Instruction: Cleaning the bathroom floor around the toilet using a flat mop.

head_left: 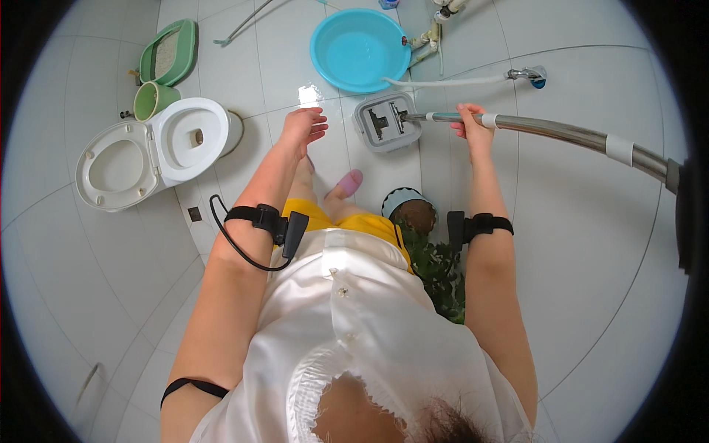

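My right hand is closed around the silver pole of a flat mop. The pole's lower end runs into a grey mop bucket on the floor in front of me, and its dark upper end rises toward the right rim. The mop's head cannot be made out clearly inside the bucket. My left hand is held out over the floor to the left of the bucket, fingers stretched and apart, with nothing in it.
A blue basin stands beyond the bucket, with a white hose running to a wall tap. At left are a toilet, a green bin and a green tray. A potted plant stands by my right leg.
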A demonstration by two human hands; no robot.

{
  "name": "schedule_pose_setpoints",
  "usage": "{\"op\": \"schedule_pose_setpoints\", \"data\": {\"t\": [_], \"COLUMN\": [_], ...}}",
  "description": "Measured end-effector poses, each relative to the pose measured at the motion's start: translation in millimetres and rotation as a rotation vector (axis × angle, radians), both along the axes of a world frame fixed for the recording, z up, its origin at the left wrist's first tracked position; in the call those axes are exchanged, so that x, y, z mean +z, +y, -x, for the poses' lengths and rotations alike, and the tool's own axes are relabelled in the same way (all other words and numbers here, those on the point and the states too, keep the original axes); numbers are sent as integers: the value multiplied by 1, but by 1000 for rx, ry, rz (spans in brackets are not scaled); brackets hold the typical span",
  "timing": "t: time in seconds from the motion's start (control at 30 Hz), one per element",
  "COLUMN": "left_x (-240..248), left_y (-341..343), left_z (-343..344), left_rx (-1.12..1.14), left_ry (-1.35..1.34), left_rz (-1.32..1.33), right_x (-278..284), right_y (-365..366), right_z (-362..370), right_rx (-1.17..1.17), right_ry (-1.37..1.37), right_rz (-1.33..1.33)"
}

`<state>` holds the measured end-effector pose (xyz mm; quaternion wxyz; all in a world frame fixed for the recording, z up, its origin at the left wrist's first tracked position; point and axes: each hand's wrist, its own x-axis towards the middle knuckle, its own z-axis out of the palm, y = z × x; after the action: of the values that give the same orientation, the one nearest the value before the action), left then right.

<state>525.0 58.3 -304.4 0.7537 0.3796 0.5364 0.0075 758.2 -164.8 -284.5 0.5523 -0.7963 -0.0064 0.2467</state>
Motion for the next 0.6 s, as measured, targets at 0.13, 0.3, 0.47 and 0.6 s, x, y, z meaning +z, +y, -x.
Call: {"op": "schedule_pose_setpoints", "data": {"t": [0.13,0.3,0.47,0.6], "left_x": [0,5,7,7], "left_y": [-1,-5,3,21], "left_z": [6,7,21,48], "left_rx": [-12,-10,80,190], "left_ry": [29,4,0,-4], "left_rz": [-2,1,-21,-20], "right_x": [2,-10,-3,2], "right_y": [0,-3,43,85], "right_z": [11,21,36,35], "right_rx": [-98,-2,419,418], "right_ry": [-26,505,546,495], "right_rz": [-118,75,104,12]}}
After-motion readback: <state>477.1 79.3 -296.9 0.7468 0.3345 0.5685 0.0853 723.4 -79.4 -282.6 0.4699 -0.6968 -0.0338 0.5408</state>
